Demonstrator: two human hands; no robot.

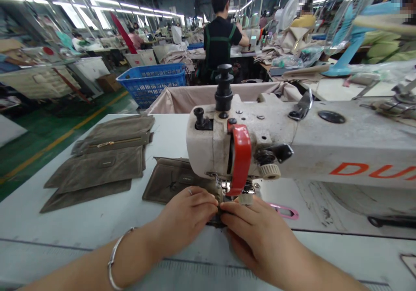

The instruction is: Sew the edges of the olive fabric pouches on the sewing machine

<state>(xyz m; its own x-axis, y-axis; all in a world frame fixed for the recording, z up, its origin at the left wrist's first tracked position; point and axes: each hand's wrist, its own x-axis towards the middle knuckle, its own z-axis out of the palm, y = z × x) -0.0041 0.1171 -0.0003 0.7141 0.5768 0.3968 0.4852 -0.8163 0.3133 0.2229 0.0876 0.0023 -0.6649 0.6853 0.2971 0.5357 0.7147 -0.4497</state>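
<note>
An olive-brown fabric panel lies under the head of a white sewing machine with a red guard. My left hand, with a ring and a bracelet, presses its curled fingers down on the panel's near edge just left of the presser foot. My right hand meets it from the right, fingers pressed together on the same edge. The piece of fabric between the fingertips is mostly hidden.
A stack of similar olive panels, one with a zipper, lies on the table at left. Pink scissors rest right of the needle. A blue basket and a fabric-lined bin stand behind; a person in black works beyond.
</note>
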